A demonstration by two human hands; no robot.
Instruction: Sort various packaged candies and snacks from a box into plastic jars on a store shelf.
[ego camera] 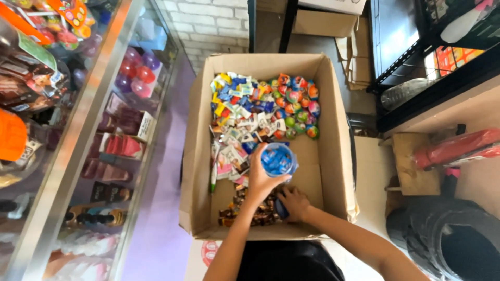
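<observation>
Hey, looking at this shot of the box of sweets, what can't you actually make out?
Head view only:
- Contents of the blue tub in the left hand: too blurred to tell.
- The dark thing under the right hand: mostly covered by the fingers.
- Small brown packets: partly hidden by both hands.
- Cardboard box: its near wall is partly hidden by the arms.
- Wrapper print: too small.

A glass display case (78, 135) stands beside a black bin (448, 239).

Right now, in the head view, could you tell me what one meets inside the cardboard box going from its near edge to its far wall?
Brown-wrapped sweets and right hand → left hand holding blue-lidded clear jar → white sachets → blue and yellow packets, round colourful capsules → cardboard box far wall.
</observation>
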